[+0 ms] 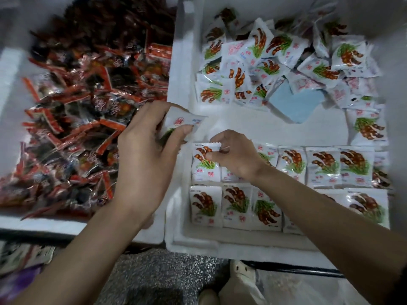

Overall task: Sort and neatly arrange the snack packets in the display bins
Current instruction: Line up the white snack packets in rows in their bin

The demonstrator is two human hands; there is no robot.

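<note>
Glossy, square white packets lie in the foam bin. The left hand grips one packet. The right hand pinches a second packet by its crimped edge.

Light: dim, flat indoor light; the white foam bin reads grey.
Shadows: soft, along the bin's near inner wall.
Glare: faint sheen on the white snack packets.
Blur: smearing at top right and across the red packets.
Edges: wide-angle bending, corners darkened.
</note>
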